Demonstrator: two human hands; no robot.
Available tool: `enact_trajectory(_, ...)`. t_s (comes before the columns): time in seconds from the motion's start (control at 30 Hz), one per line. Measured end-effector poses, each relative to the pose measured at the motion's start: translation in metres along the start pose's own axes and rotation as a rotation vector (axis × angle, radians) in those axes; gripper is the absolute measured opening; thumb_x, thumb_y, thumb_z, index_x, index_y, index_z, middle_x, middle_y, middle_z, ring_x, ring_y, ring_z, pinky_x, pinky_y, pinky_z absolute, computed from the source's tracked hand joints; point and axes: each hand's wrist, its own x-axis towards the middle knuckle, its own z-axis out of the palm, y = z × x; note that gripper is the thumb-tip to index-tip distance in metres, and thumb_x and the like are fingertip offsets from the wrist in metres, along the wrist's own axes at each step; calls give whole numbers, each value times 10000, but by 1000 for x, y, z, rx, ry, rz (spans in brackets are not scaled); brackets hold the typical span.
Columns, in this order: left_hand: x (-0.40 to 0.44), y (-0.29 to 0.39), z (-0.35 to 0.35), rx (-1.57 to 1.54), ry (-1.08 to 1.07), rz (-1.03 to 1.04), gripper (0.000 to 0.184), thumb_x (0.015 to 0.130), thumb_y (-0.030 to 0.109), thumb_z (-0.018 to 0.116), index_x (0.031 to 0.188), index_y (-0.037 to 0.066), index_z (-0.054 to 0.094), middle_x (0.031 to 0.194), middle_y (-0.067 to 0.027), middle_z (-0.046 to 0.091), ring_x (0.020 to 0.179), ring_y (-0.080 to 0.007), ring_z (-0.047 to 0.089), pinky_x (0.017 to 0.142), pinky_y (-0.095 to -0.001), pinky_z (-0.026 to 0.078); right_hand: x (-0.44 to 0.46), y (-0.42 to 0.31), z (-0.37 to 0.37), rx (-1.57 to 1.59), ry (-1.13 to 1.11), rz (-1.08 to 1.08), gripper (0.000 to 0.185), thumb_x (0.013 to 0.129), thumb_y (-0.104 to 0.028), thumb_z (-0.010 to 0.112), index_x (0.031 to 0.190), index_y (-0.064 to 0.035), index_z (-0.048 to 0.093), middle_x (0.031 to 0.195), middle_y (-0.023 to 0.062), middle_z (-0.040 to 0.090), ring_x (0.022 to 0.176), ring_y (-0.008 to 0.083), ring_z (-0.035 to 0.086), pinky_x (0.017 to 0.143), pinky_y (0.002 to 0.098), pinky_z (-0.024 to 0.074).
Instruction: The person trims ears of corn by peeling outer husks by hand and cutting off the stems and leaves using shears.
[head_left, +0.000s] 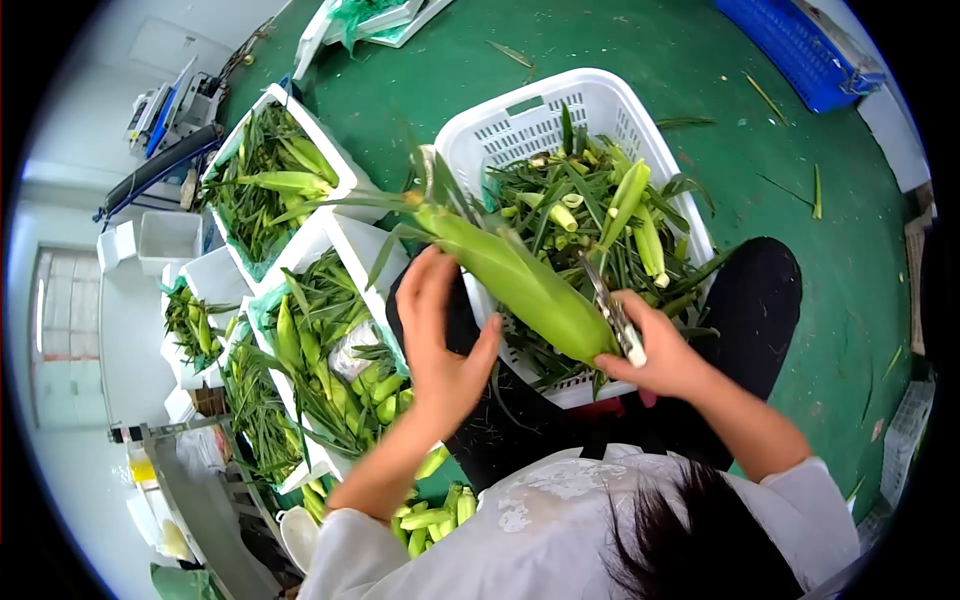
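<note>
A green ear of corn in its husk (pixel 520 275) slants across the front of me, its leafy tip at upper left and its thick base at lower right. My left hand (pixel 440 345) is beside its tip half, thumb and fingers spread apart; the fingertips are close to the husk, and whether they touch it I cannot tell. In my right hand (pixel 655 350) are pruning shears (pixel 607 300) with a pale handle, blades pointing up and away. That hand's fingertips meet the base of the ear. Beneath is a white plastic basket (pixel 655 125) of husk leaves and cut stalk ends (pixel 627 205).
White foam boxes (pixel 345 165) of corn and leaves line my left. More ears (pixel 435 520) lie on the green floor (pixel 400 85) by my left side. A blue crate (pixel 800 50) stands at upper right, and loose leaf scraps (pixel 817 190) lie nearby.
</note>
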Motion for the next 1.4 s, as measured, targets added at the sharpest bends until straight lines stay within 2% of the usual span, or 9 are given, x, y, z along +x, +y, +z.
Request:
enact_trajectory(0.13, -19, 6, 57, -1147, 292, -856, 677, 947, 230, 640, 1490, 37, 285, 1420, -167, 476, 1248, -272, 504, 1084, -411, 399, -14, 9, 35, -266, 48, -167, 546, 750, -149, 758, 1203, -12, 486, 949, 195, 643, 853, 381, 654, 774, 409, 522)
enact_trajectory(0.37, -26, -25, 71, -1989, 85, -953, 592, 981, 563, 452, 1414, 161, 464, 1384, -142, 542, 1210, -319, 573, 1017, -471, 471, -16, -20, -8, -183, 386, 56, 472, 786, -58, 655, 1225, 0, 492, 1018, 171, 612, 901, 255, 624, 813, 355, 499)
enact_trajectory(0.47, -37, -38, 62, -1707, -90, -983, 630, 973, 605, 443, 1411, 153, 459, 1287, -135, 586, 1125, -304, 613, 958, -460, 508, -7, -22, -26, -908, 470, -102, 595, 704, -125, 768, 1227, -5, 511, 1109, 196, 606, 1023, 409, 583, 892, 461, 467)
enact_trajectory(0.63, -29, 0, 37, -633, -213, -587, 693, 863, 203, 776, 1428, -15, 439, 1240, -114, 621, 1082, -176, 608, 944, -300, 475, 3, -31, -20, -315, -31, 27, 749, 712, -287, 809, 1301, 38, 478, 1220, 229, 564, 1146, 401, 552, 1008, 437, 426)
enact_trajectory(0.77, -24, 17, 18, -257, -349, -414, 658, 825, 204, 806, 1370, -13, 509, 1204, -107, 645, 1068, -140, 607, 933, -298, 481, 23, -25, -16, -350, -135, -198, 760, 712, -280, 790, 1314, 54, 468, 1255, 243, 542, 1178, 409, 523, 1038, 437, 410)
enact_trajectory(0.87, -22, 5, 8, -548, -550, -502, 658, 839, 196, 789, 1387, -16, 493, 1209, -107, 644, 1064, -136, 601, 939, -298, 477, 28, -19, -20, -369, -153, -294, 631, 691, -246, 790, 1205, 36, 557, 1049, 216, 634, 970, 362, 623, 884, 408, 496)
enact_trajectory(1.0, -21, -19, 1, -869, -707, -657, 674, 822, 250, 793, 1366, -28, 507, 1126, -95, 662, 1011, -183, 651, 894, -323, 512, 5, -28, -28, 200, -320, 289, 262, 824, -121, 743, 1027, -6, 623, 784, 15, 645, 732, 72, 593, 675, 272, 504)
enact_trajectory(1.23, -10, -33, 22, -1369, -1161, -635, 707, 832, 438, 753, 1283, -57, 529, 1067, -144, 673, 926, -212, 675, 839, -335, 539, -15, -23, -22, 260, -522, 30, 645, 818, -288, 773, 1336, -20, 496, 1131, 92, 608, 1033, 198, 590, 908, 336, 484)
enact_trajectory(1.4, -11, -26, 29, -1428, -1164, -610, 791, 760, 540, 777, 1189, -89, 562, 996, -186, 657, 872, -267, 673, 809, -373, 541, -24, -18, -1, 737, -222, 287, 291, 845, -152, 745, 1061, -32, 592, 713, 7, 591, 576, 91, 563, 569, 241, 484)
